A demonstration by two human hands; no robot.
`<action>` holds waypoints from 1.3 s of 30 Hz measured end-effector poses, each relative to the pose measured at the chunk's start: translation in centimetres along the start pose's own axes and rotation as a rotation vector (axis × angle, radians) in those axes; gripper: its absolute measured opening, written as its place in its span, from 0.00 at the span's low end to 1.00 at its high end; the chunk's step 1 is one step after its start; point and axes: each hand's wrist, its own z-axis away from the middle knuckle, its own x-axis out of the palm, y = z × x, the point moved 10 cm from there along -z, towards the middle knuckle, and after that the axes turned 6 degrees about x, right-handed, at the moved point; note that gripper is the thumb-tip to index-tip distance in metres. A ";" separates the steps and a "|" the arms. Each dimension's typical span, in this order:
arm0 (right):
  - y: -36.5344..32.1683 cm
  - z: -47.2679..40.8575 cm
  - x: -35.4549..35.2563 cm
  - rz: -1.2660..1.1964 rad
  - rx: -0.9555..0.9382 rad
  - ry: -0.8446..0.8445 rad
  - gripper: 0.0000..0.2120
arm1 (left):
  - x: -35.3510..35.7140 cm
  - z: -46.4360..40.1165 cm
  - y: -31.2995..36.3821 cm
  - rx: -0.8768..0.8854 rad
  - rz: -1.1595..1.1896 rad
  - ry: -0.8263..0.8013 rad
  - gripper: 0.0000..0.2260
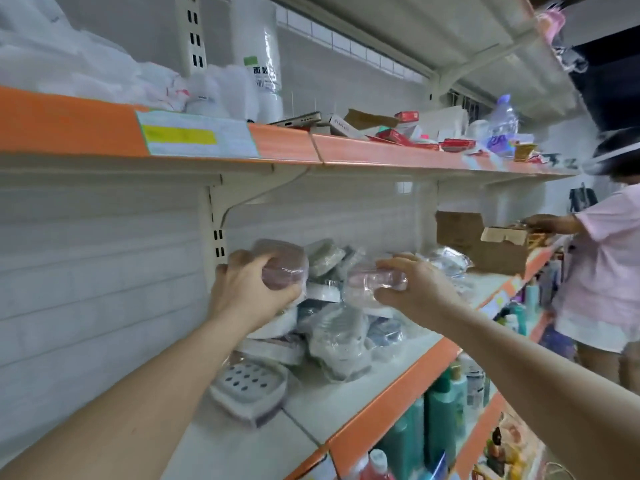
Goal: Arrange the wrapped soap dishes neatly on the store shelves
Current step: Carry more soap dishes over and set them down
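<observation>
A loose heap of plastic-wrapped soap dishes lies on the white middle shelf against the back panel. My left hand grips a purple wrapped soap dish at the heap's upper left. My right hand pinches a pink wrapped soap dish by its clear wrap above the heap's middle. A white soap dish with drain holes lies at the heap's near left, under my left forearm.
The orange-edged upper shelf overhangs close above, holding bags, boxes and a bottle. Another person in a pink shirt stands at the right by a cardboard box. Green bottles fill the lower shelves.
</observation>
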 end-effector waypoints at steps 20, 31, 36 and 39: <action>-4.6 -20.1 15.8 0.234 -0.313 -0.379 0.30 | 9.3 -11.9 -4.7 -0.239 -0.229 -0.090 0.35; -7.3 -14.1 11.5 0.047 -0.560 -0.298 0.23 | 3.5 -4.8 -2.6 -0.367 -0.375 0.112 0.28; -13.4 -7.3 11.5 -0.096 -0.762 -0.316 0.22 | -1.1 2.1 -3.3 -0.461 -0.500 0.104 0.28; -17.6 -2.7 11.3 -0.139 -0.822 -0.402 0.24 | -6.8 7.2 -4.3 -0.559 -0.551 0.144 0.28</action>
